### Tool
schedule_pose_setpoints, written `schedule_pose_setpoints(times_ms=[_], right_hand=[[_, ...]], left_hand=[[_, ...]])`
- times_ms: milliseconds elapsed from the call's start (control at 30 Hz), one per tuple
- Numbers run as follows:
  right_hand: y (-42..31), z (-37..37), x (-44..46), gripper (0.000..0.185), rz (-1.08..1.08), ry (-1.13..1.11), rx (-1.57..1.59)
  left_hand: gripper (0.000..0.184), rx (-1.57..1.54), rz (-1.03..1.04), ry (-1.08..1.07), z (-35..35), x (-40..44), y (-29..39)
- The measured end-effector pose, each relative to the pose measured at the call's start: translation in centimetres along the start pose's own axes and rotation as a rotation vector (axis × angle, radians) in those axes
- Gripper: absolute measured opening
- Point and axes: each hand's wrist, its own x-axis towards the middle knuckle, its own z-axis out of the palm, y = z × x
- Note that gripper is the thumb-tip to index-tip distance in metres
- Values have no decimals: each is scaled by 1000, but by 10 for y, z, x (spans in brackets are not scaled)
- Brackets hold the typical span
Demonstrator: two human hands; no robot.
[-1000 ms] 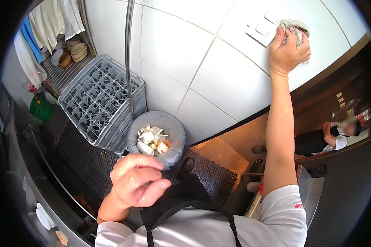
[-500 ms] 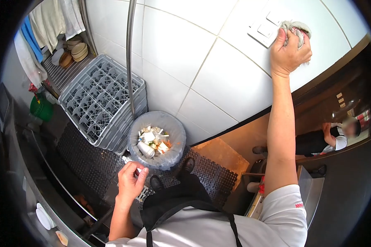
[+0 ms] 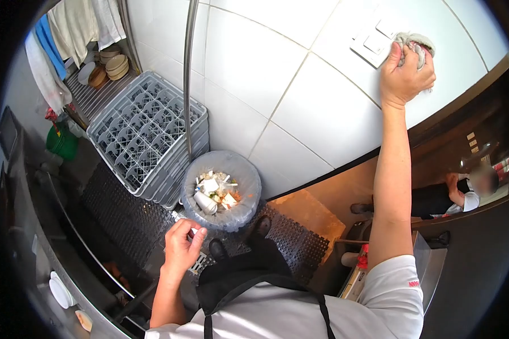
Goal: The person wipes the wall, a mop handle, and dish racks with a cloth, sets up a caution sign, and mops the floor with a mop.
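Observation:
High on the white tiled wall, my right hand (image 3: 404, 76) grips a bunched grey cloth (image 3: 426, 40) and presses it at the right edge of a white switch plate (image 3: 374, 44). The cloth is partly hidden by my fingers. My left hand (image 3: 184, 243) is held low before my body with its fingers curled towards the thumb. A small whitish bit shows between them, too little to name. Just beyond that hand stands a round bin (image 3: 249, 206) with a clear liner, holding food scraps, paper and a white cup (image 3: 205, 202).
Stacked grey glass racks (image 3: 147, 133) stand against the wall beside a metal pipe (image 3: 188, 85). Cloths (image 3: 73, 28) hang above a slatted shelf with bowls (image 3: 117, 66). A steel counter edge (image 3: 56, 248) runs along the left. Another person (image 3: 441, 195) stands beyond the doorway.
The view has shifted slightly, so everything sits a little further right. Both hands keep nearly the same pose, with the cloth still against the wall by the switch plate.

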Motion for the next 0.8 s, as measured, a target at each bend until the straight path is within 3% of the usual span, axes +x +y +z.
schedule_pose_setpoints(times_ms=[233, 367, 800], right_hand=[[9, 5, -2, 30, -40, -24, -83], [37, 23, -10, 33, -181, -17, -131], [48, 35, -19, 33, -152, -14, -101]], left_hand=[[11, 35, 28, 17, -5, 1, -7], [11, 67, -24, 43, -15, -2, -13], [12, 107, -97, 73, -22, -7, -17]])
